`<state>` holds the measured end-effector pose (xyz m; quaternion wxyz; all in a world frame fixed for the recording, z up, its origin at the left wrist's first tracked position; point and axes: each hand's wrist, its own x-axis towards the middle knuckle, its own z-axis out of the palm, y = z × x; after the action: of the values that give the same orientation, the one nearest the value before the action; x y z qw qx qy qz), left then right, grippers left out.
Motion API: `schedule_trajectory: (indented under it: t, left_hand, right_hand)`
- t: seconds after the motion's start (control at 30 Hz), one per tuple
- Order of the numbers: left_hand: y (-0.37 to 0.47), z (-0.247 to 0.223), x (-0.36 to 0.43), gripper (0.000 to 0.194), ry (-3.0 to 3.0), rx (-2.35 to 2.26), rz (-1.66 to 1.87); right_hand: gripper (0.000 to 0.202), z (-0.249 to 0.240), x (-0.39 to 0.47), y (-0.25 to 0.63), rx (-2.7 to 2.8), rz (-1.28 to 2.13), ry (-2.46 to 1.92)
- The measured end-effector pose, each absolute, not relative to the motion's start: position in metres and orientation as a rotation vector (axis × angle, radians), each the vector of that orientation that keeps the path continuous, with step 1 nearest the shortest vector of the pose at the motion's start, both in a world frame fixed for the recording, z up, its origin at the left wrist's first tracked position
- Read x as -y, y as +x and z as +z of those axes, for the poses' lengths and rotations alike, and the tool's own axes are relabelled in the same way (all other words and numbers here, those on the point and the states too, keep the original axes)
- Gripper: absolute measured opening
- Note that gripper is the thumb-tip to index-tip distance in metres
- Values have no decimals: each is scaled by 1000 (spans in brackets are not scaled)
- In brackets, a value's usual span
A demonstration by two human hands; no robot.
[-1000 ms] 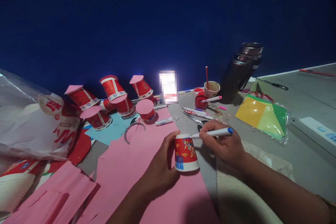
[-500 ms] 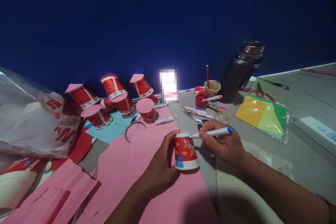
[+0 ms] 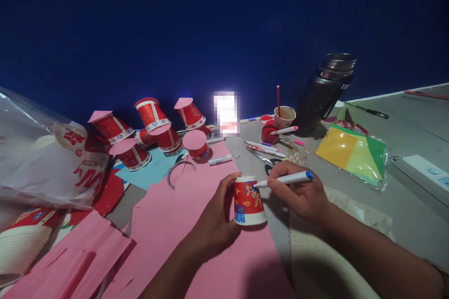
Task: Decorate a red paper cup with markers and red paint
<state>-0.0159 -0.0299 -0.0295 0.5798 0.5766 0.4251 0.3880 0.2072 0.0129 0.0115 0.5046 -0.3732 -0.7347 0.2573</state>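
Your left grip (image 3: 220,210) is curling round the cup (image 3: 248,204); your right grip (image 3: 298,192) is pinching the pen (image 3: 293,178), its tip now sitting slightly lower, so colouring is probably advancing.

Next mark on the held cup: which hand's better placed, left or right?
Right, probably. The right hand holds the blue-ended marker, its tip at or very near the cup's printed side. The left hand is occupied, gripping the cup from its left.
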Motion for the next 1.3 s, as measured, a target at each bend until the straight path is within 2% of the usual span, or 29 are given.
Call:
schedule_trajectory:
  t: [0.27,0.53,0.97,1.3]
  left_hand:
    - [-18,-31,30,79,1391,-1012,904]
    - [-19,-36,30,88,1327,-997,923]
    - [-18,-32,30,84,1365,-977,915]
    - [-18,-39,29,92,1339,-964,958]
  right_hand:
    - [14,9,-15,207,1765,624,-936]
    - [17,14,-15,212,1893,707,-900]
    - [18,12,-10,208,1826,653,-870]
    - [14,8,-5,200,1841,544,-798]
